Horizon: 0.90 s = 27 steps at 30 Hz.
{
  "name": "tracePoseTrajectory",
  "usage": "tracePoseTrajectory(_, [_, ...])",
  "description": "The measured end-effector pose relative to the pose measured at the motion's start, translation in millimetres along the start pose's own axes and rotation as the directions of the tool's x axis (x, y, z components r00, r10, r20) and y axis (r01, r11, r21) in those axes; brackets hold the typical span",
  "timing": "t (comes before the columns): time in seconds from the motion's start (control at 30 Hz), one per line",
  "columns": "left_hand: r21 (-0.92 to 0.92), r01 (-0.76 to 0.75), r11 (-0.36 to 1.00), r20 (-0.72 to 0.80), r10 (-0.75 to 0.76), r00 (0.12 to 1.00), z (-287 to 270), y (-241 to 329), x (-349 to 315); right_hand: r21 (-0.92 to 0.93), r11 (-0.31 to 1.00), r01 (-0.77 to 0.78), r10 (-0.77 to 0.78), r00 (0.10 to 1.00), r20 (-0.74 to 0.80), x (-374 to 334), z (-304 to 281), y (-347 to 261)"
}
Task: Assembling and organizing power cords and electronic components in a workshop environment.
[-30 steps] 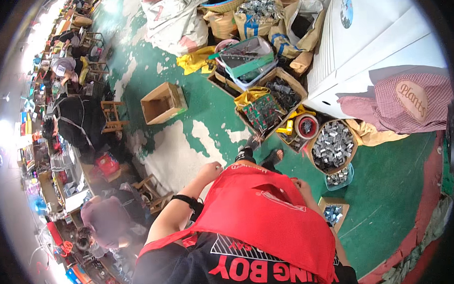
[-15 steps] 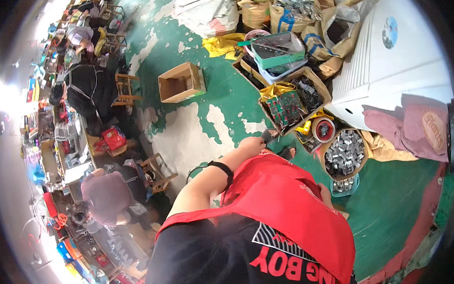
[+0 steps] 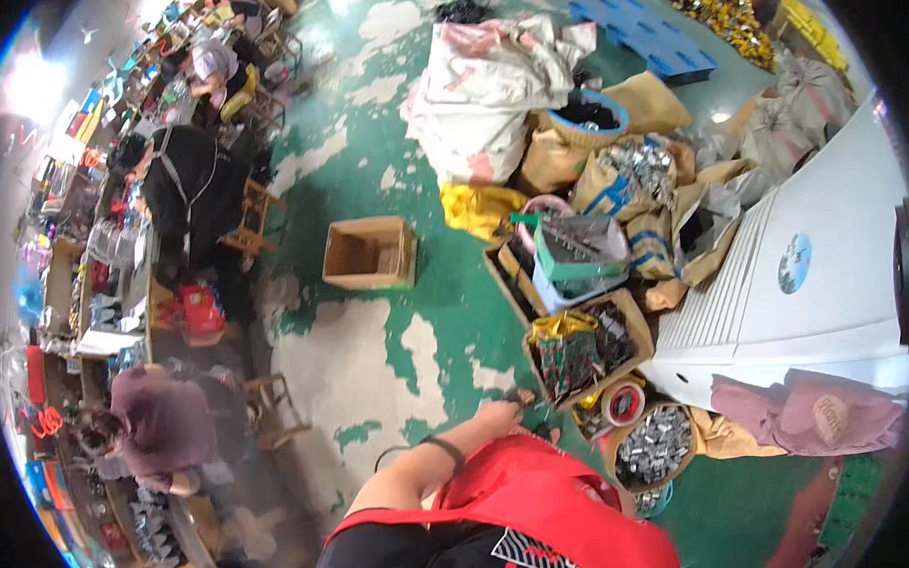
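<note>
Box (image 3: 364, 281) on floor (image 3: 346, 333), mid-view. People (image 3: 196, 183) in row, left of box. Sacks (image 3: 488, 103) right of box, farther off. Cabinet (image 3: 765, 293) right of sacks. Circuit boards (image 3: 568, 368) in carton (image 3: 640, 323), left of cabinet. Metal parts (image 3: 655, 445) nearer, beside carton. Cloth (image 3: 809, 412) right of parts.

An open carton (image 3: 351, 253) sits on the green floor (image 3: 446, 314). White sacks (image 3: 483, 93) stand behind a yellow bag (image 3: 480, 209), a blue pallet (image 3: 646, 37) beyond; left, a stool (image 3: 281, 410) stands near a co-worker (image 3: 159, 419) in purple.
</note>
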<state>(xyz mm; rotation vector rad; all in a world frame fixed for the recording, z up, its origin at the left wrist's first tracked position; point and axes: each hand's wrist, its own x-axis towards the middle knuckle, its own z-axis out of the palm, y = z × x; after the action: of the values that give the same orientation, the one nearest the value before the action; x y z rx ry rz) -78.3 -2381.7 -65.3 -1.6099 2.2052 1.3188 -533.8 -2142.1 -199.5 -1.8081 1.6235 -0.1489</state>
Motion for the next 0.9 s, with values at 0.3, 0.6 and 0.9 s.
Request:
tracePoseTrajectory(0.3, [0.181, -0.006, 0.983, 0.134, -0.019, 0.991, -77, -15, -23, -0.047, 0.811, -0.584, 0.57, 0.768, 0.294, 24, -95, -203])
tracePoseTrajectory(0.6, [0.266, -0.183, 0.946, 0.338, 0.087, 0.937, -60, -40, 50, 0.327, 0.599, -0.731, 0.796, 0.589, -0.141, -27, -63, -279])
tracePoseTrajectory(0.9, [0.459, -0.538, 0.707, 0.681, 0.109, 0.724, -18, 70, 79, 0.514, 0.031, -0.857, 0.944, 0.194, 0.267, -115, -3, -309])
